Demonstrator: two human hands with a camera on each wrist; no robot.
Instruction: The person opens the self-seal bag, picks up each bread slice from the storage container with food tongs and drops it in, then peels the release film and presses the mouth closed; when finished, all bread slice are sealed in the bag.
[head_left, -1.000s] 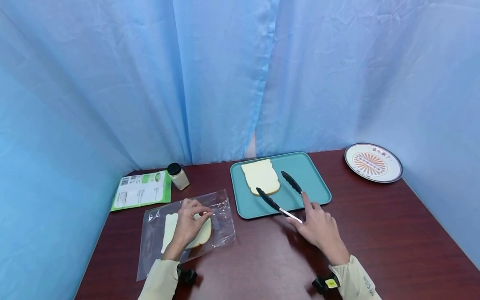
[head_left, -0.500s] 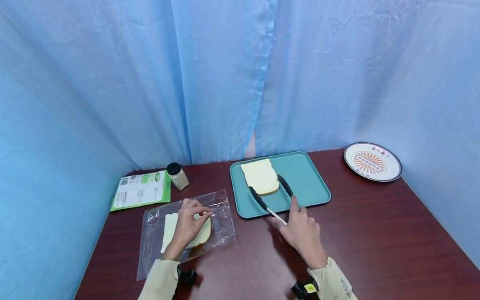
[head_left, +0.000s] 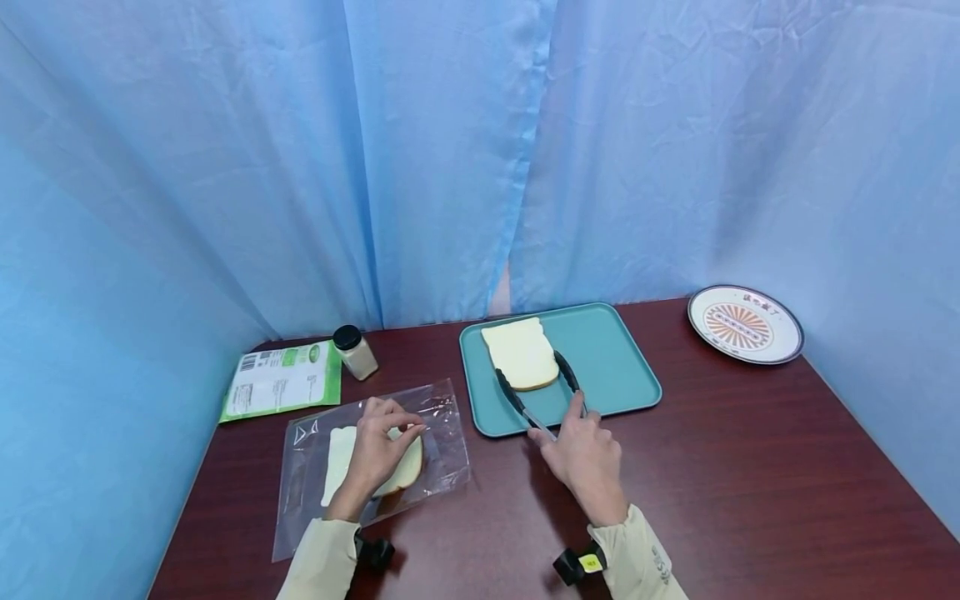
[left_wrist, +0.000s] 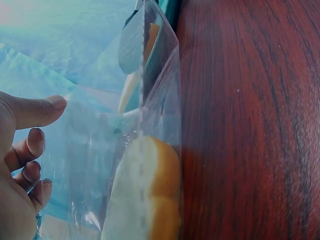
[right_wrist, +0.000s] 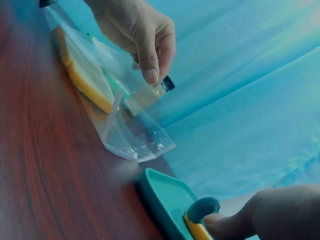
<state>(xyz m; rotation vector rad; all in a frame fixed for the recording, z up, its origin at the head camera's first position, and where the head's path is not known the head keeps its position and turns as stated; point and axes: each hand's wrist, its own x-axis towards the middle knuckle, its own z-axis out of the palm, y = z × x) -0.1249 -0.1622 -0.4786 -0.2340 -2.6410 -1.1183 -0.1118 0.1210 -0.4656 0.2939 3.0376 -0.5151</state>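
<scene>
In the head view my left hand (head_left: 377, 446) pinches the upper layer of a clear plastic bag (head_left: 448, 446) between thumb and fingers. A bread slice (head_left: 340, 457) lies inside that bag, partly hidden under the hand; its brown crust (left_wrist: 166, 175) shows in the left wrist view. My right hand (head_left: 587, 457) holds spread kitchen tongs with black tips (head_left: 510, 390). These tips stand at either side of the near end of another bread slice (head_left: 521, 354), which lies flat on a teal tray (head_left: 618, 354). The right wrist view catches only one tip (right_wrist: 204, 207) beside the right thumb.
A green and white packet (head_left: 281, 379) lies at the back left, with a black-capped jar (head_left: 358, 357) next to it. A patterned plate (head_left: 780, 333) sits at the back right. Blue curtains (head_left: 450, 167) surround the dark red wooden table (head_left: 750, 483).
My right hand has moved left with the tongs, and their tips have come closer together around the near end of the slice on the tray. The left hand stays put on the bag.
</scene>
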